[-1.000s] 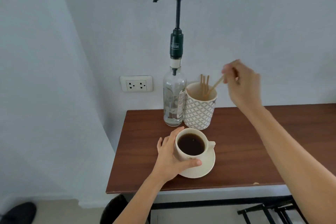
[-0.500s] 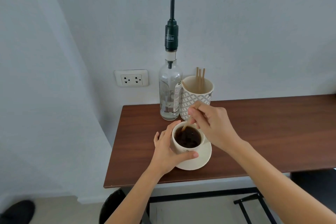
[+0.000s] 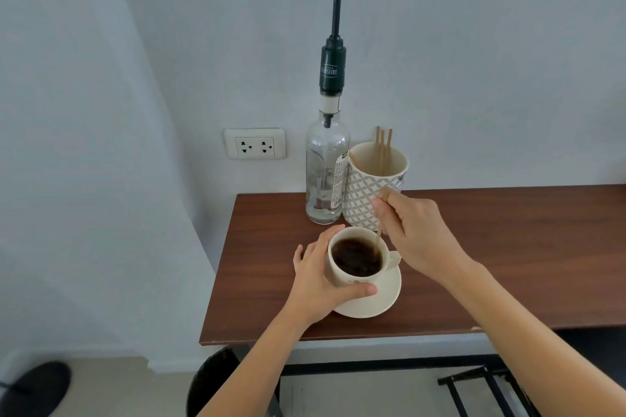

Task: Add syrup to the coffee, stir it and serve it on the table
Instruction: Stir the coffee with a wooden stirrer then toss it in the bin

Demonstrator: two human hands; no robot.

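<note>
A cream coffee cup point(image 3: 352, 276) full of dark coffee stands on a cream saucer point(image 3: 382, 300) near the front left of the brown table point(image 3: 508, 247). My left hand point(image 3: 318, 284) wraps around the cup's left side. My right hand point(image 3: 416, 234) pinches a thin wooden stir stick point(image 3: 378, 236) whose lower end dips into the coffee at the cup's right edge. Behind the cup stands a clear glass syrup bottle point(image 3: 327, 173) with a tall dark pump. Beside it a patterned mug point(image 3: 374, 186) holds three more wooden sticks.
A white wall socket point(image 3: 254, 143) sits on the wall left of the bottle. The table's left and front edges lie close to the saucer. Dark metal frame pieces point(image 3: 474, 382) and a dark round stool point(image 3: 210, 382) show under the table.
My right hand drew a stick from the patterned mug, brought it down to the cup and put its tip in the coffee; now it sits at the cup's right side.
</note>
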